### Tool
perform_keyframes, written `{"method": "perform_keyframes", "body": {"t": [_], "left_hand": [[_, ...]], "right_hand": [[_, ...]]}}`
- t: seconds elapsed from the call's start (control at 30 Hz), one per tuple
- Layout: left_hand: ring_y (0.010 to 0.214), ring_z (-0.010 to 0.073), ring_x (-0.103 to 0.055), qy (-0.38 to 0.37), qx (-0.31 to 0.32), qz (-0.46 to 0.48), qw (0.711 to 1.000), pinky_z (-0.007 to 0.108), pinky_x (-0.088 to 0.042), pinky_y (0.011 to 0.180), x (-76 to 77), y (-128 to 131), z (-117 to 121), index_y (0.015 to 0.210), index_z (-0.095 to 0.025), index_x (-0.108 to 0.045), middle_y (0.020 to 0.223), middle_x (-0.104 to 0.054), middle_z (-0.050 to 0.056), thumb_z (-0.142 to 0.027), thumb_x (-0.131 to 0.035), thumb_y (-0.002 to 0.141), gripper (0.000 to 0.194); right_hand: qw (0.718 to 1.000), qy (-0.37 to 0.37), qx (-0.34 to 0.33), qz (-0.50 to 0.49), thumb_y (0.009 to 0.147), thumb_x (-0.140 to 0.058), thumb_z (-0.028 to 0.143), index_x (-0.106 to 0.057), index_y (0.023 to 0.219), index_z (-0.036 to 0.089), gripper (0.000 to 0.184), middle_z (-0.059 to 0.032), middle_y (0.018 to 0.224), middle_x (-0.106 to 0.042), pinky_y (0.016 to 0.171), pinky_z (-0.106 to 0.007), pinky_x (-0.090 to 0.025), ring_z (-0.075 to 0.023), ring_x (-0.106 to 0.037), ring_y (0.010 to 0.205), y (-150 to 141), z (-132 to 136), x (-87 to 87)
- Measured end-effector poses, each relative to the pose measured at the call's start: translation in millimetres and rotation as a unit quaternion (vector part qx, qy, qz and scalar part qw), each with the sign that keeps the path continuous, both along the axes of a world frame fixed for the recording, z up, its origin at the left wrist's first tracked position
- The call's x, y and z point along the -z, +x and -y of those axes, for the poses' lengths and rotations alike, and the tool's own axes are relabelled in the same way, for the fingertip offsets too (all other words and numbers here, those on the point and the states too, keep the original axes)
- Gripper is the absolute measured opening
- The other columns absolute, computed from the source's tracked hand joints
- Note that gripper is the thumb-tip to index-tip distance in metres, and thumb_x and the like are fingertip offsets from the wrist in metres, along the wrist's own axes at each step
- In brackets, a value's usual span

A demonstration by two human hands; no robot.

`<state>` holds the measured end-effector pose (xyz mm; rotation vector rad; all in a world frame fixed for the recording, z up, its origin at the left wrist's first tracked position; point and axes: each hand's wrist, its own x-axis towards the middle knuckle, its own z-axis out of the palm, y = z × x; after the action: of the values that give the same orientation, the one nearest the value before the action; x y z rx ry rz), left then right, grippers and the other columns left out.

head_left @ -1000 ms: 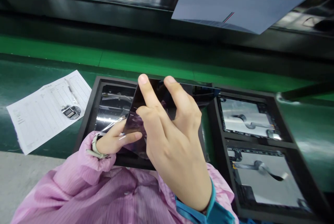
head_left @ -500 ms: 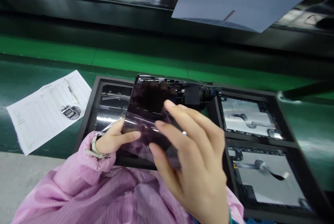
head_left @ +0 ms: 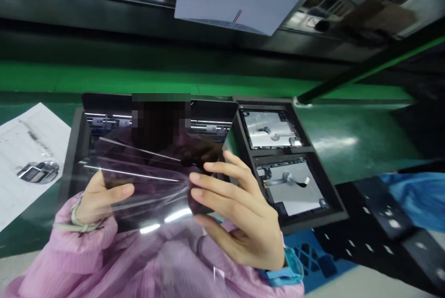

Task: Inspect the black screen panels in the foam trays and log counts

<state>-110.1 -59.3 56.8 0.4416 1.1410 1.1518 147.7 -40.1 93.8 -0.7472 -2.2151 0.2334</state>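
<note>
My left hand (head_left: 100,198) grips the lower left edge of a glossy black screen panel (head_left: 208,119), held tilted up in front of me. A clear protective film (head_left: 146,180) lifts off the panel's front. My right hand (head_left: 236,212) pinches the film's right edge between thumb and fingers, the other fingers stretched out. The panel hides most of the left part of a black tray (head_left: 74,149) behind it. A pink sleeve covers my left arm, and a blue cuff shows at my right wrist.
The black tray (head_left: 333,203) holds two silver-backed panels with ribbon cables at right. A paper form (head_left: 21,149) with a small metal counter lies on the green belt (head_left: 347,131) at left. A white sheet hangs overhead. Blue crate and dark trays sit lower right.
The view has swung right. The panel is raised nearer and more upright. My right hand moved from the panel's face to its right side, and the film now stands off the glass.
</note>
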Motion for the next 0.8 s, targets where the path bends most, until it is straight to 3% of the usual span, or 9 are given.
{"method": "perform_keyframes", "body": {"t": [0.17, 0.3, 0.43, 0.57, 0.73, 0.8], "left_hand": [[0.092, 0.0294, -0.078, -0.001, -0.016, -0.037, 0.999, 0.036, -0.067, 0.08, 3.6, 0, 0, 0.073, -0.018, -0.075, 0.081, -0.08, 0.003, -0.027, -0.095, 0.051, 0.031], [0.076, 0.0254, -0.077, -0.002, -0.029, -0.075, 0.997, 0.033, -0.067, 0.069, 1.1, 1, 0, 0.078, -0.021, -0.077, 0.08, -0.08, 0.001, -0.028, -0.097, 0.046, 0.038], [0.071, 0.0202, -0.075, 0.022, -0.005, -0.071, 0.997, 0.027, -0.066, 0.066, -8.5, 2, -1, 0.077, -0.025, -0.079, 0.077, -0.079, -0.005, -0.021, -0.093, 0.053, 0.027], [0.064, 0.0177, -0.073, 0.026, 0.029, -0.052, 0.998, 0.024, -0.062, 0.06, -11.1, 1, -4, 0.076, -0.026, -0.08, 0.075, -0.079, -0.004, -0.026, -0.092, 0.058, 0.021], [0.08, 0.0243, -0.077, 0.011, 0.021, 0.009, 1.0, 0.034, -0.066, 0.078, -3.8, -1, -10, 0.082, -0.021, -0.078, 0.082, -0.08, 0.001, -0.024, -0.09, 0.064, 0.022], [0.084, 0.0257, -0.077, 0.016, 0.007, 0.018, 1.0, 0.035, -0.066, 0.08, -2.2, -1, -12, 0.083, -0.019, -0.076, 0.081, -0.079, 0.002, -0.024, -0.09, 0.065, 0.023]], "right_hand": [[0.999, 0.012, -0.009, -0.037, 0.084, -0.068, 0.009, -0.07, 0.107, 0.014, 0.024, -0.0053, 0.11, -0.079, 0.119, -0.042, -0.046, -0.02, -0.064, 0.118, -3, -1, 2.2], [0.999, 0.015, 0.002, -0.043, 0.085, -0.067, 0.011, -0.073, 0.101, 0.015, 0.018, -0.0065, 0.108, -0.079, 0.117, -0.044, -0.047, -0.0198, -0.066, 0.114, -4, 0, 2.1], [0.998, 0.026, 0.011, -0.047, 0.084, -0.067, 0.011, -0.074, 0.097, 0.016, 0.016, -0.0059, 0.106, -0.078, 0.113, -0.043, -0.05, -0.0194, -0.067, 0.111, -5, 2, 1.3], [0.999, 0.023, 0.012, -0.041, 0.083, -0.067, 0.01, -0.075, 0.094, 0.018, 0.016, -0.006, 0.106, -0.077, 0.113, -0.045, -0.05, -0.0195, -0.067, 0.112, -6, 5, 0.6], [0.997, 0.039, 0.056, -0.038, 0.086, -0.065, 0.012, -0.076, 0.092, 0.022, 0.016, -0.0014, 0.105, -0.077, 0.117, -0.048, -0.043, -0.0181, -0.065, 0.108, -17, 11, 2.1], [0.997, 0.042, 0.06, -0.036, 0.088, -0.063, 0.011, -0.076, 0.091, 0.022, 0.017, 0.0001, 0.102, -0.077, 0.111, -0.046, -0.045, -0.0161, -0.063, 0.1, -22, 14, 3.3]]}}
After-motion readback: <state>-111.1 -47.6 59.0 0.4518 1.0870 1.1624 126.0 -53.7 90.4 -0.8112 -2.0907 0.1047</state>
